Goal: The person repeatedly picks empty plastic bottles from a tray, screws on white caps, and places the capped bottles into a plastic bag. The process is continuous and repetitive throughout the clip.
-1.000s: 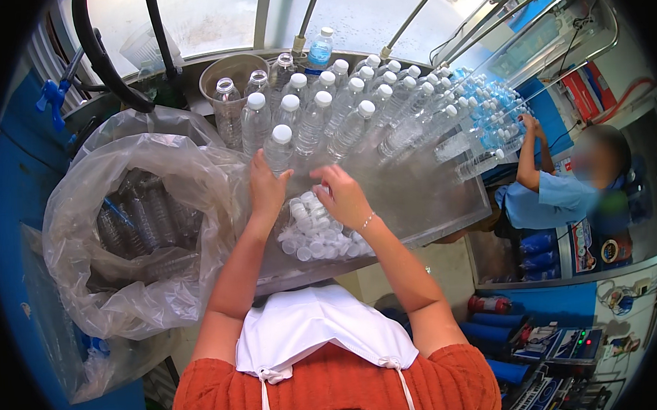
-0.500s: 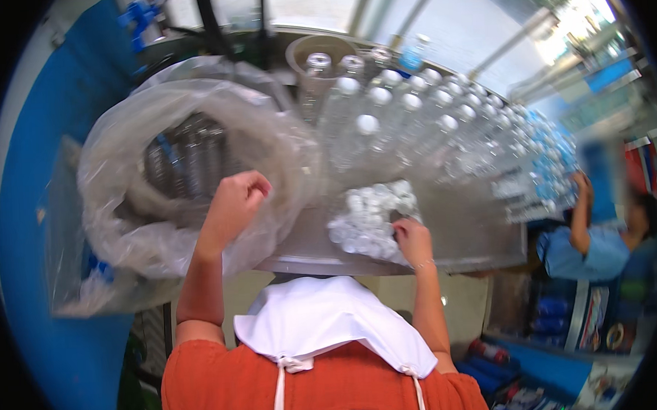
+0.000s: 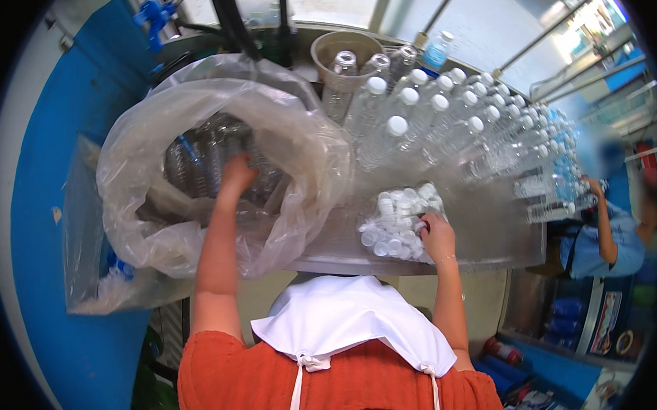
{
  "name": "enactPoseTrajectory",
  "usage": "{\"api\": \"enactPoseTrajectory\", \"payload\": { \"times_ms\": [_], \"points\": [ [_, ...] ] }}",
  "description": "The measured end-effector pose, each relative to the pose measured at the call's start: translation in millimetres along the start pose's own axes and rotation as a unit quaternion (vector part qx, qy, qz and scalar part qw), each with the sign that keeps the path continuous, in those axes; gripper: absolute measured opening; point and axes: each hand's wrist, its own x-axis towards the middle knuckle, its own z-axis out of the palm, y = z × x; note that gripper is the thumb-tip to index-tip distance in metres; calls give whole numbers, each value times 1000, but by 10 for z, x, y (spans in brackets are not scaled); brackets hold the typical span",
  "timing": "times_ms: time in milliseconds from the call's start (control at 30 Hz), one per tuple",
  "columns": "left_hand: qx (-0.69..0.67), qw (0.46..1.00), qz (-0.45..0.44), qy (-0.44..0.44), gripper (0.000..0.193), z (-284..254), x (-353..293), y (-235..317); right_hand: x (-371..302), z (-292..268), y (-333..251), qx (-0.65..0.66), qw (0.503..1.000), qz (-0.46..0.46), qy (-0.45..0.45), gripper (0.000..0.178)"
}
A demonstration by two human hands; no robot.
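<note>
My left hand (image 3: pixel 238 175) is inside a large clear plastic bag (image 3: pixel 125 162), just above the clear empty bottles (image 3: pixel 203 155) lying in it. Its fingers are loosely bent and partly apart, and nothing shows in them. My right hand (image 3: pixel 438 237) is at the right side of a heap of white bottle caps (image 3: pixel 398 209) on the metal table (image 3: pixel 330 241). The fingers there are closed on a cap at the heap's edge. Beyond the heap stand rows of clear bottles with white caps (image 3: pixel 396 126).
A beige bucket (image 3: pixel 324 47) at the back stands beside uncapped bottles (image 3: pixel 346 63). A bottle with a blue label (image 3: pixel 438 52) is behind the rows. To the right, a person in light blue (image 3: pixel 601 237) reaches toward the far bottles. Shelves (image 3: pixel 579 311) are at lower right.
My left hand has moved from over the near right rim of the bag into its mouth, down toward the bottles. My right hand stays at the caps. The whole view has shifted slightly.
</note>
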Motion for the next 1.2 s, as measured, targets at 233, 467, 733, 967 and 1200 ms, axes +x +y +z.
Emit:
{"api": "enactPoseTrajectory", "payload": {
  "times_ms": [233, 467, 733, 967, 1200],
  "points": [
    [-102, 965, 234, 52, 85, 1107, 996, -590, -73, -15, 41, 96, 992, 24, 78, 11],
    [-261, 962, 17, -80, 63, 754, 919, -803, -190, -68, 164, 107, 985, 70, 117, 13],
    [-613, 780, -122, -20, 46, -422, -268, -718, -188, -177, 302, 177, 969, 77, 155, 13],
    [-414, 897, 113, 106, 86, -1052, -1853, 473, -162, -220, 470, 133, 975, 95, 148, 11],
    [-124, 910, 377, -119, 69, -1074, -2050, 1838, -162, -299, 612, 69, 989, 9, 131, 20]
  ]
}}
